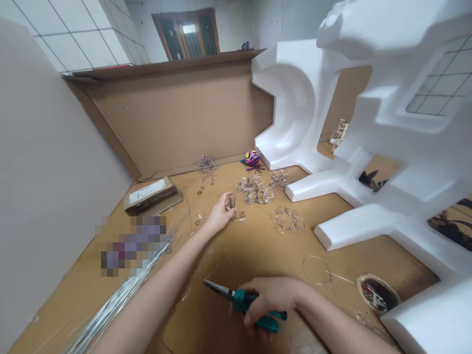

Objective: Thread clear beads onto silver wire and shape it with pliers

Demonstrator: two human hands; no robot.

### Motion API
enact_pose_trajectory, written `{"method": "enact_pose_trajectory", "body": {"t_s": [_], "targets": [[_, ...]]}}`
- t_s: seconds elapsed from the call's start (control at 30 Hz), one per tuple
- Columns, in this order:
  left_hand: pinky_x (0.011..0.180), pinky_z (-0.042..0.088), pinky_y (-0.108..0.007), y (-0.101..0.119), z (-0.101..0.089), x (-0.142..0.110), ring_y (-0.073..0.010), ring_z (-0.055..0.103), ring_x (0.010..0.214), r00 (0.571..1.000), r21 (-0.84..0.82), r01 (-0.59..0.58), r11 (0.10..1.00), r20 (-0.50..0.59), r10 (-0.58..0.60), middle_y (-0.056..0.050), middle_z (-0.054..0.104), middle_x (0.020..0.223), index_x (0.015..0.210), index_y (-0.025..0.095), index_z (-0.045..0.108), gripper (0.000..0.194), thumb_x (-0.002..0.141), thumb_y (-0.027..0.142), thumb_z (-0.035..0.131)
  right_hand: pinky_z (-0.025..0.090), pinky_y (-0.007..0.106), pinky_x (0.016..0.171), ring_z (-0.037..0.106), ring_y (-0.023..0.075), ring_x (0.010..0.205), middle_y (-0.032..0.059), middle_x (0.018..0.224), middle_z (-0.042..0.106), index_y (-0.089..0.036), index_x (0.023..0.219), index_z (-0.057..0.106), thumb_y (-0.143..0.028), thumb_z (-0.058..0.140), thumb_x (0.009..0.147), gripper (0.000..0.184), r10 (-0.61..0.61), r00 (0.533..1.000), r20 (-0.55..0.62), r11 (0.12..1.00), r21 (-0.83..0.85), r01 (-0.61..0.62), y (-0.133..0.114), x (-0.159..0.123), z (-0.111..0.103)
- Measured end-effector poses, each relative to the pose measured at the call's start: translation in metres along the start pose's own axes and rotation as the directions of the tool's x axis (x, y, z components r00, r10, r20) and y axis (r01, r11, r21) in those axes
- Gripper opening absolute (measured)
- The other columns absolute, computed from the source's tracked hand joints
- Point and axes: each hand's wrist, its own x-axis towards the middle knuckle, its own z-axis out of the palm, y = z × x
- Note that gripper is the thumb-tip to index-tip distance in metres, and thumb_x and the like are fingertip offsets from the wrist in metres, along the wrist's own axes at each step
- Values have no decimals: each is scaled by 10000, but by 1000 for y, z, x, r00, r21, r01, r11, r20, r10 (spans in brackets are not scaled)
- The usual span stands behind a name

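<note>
My left hand (pixel 221 212) reaches forward over the brown board, its fingers pinched on a few small dark pins (pixel 231 201). A small clear packet (pixel 241 215) lies right beside that hand. Close to me, my right hand (pixel 268 301) is wrapped round the teal handles of long-nose pliers (pixel 236 296), with the jaws pointing left. Several wire-ring pieces (pixel 254 189) lie just beyond the left hand, and another wire piece (pixel 286 220) lies to its right.
A bundle of straight metal wires (pixel 125 291) runs along the left. A cardboard box (pixel 151 195) sits at the back left. Large white foam blocks (pixel 387 147) fill the right side. A colourful toy (pixel 251 158) lies by the cardboard wall. A round tin (pixel 377 293) sits front right.
</note>
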Motion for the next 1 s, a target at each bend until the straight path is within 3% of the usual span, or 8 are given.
{"method": "enact_pose_trajectory", "body": {"t_s": [0.1, 0.17, 0.27, 0.37, 0.6, 0.7, 0.8, 1.0], "targets": [[517, 456, -241, 11, -14, 0, -117, 576, 498, 1000, -40, 8, 999, -9, -8, 97, 483, 535, 981, 190, 450, 392, 632, 178, 627, 409, 242, 481, 532, 135, 530, -16, 658, 566, -215, 959, 572, -362, 615, 611, 380, -65, 965, -253, 899, -435, -53, -6, -12, 6], [526, 476, -256, 19, -26, -5, -120, 584, 500, 1000, -73, 20, 997, -22, -22, 91, 509, 548, 957, 190, 414, 397, 629, 209, 638, 410, 278, 570, 557, 183, 677, 21, 782, 600, -222, 964, 586, -360, 605, 627, 365, -262, 849, -459, 700, -696, -161, -9, -19, 9], [558, 494, -266, 34, -38, -22, -113, 592, 515, 999, -132, 25, 991, -41, -31, 64, 572, 602, 958, 188, 385, 453, 613, 240, 674, 382, 341, 741, 521, 245, 897, 85, 957, 591, -202, 1008, 584, -279, 578, 647, 369, -511, 621, -594, 471, -798, -376, -7, -18, 11], [577, 490, -244, 50, -38, -48, -98, 593, 537, 999, -266, 38, 963, 6, -38, 27, 622, 678, 977, 179, 410, 469, 618, 241, 706, 350, 381, 804, 482, 272, 953, 118, 975, 577, -172, 994, 603, -333, 614, 643, 386, -588, 541, -601, 392, -797, -458, -2, -8, 6], [551, 485, -234, 64, -18, -95, -99, 587, 532, 960, -285, 130, 950, 277, -48, -2, 645, 694, 1001, 170, 416, 427, 675, 233, 684, 379, 360, 866, 533, 217, 980, 109, 1083, 596, -157, 1098, 580, -422, 537, 769, 425, -535, 550, -641, 821, -549, 157, -16, -23, -16], [545, 475, -226, 64, -10, -101, -96, 580, 526, 938, -279, 129, 951, 345, -26, 23, 615, 647, 1001, 174, 417, 408, 687, 227, 672, 365, 338, 903, 533, 185, 1013, 66, 1092, 603, -187, 1113, 558, -404, 556, 775, 402, -522, 679, -516, 852, -289, 436, -35, -33, -16], [525, 464, -215, 63, -1, -102, -89, 568, 523, 948, -298, 128, 946, 316, -28, 45, 579, 642, 975, 186, 411, 404, 675, 244, 675, 391, 307, 848, 553, 156, 924, 40, 959, 616, -172, 1003, 575, -338, 617, 731, 321, -539, 761, -361, 839, -154, 522, -43, -24, -11], [537, 466, -233, 59, 18, -107, -106, 576, 555, 988, -274, 96, 957, 141, -58, 45, 569, 652, 950, 190, 406, 384, 662, 259, 652, 401, 261, 662, 494, 99, 636, -10, 699, 521, -147, 819, 521, -395, 598, 722, 276, -540, 718, -439, 841, -259, 474, -29, 1, -15]]}}
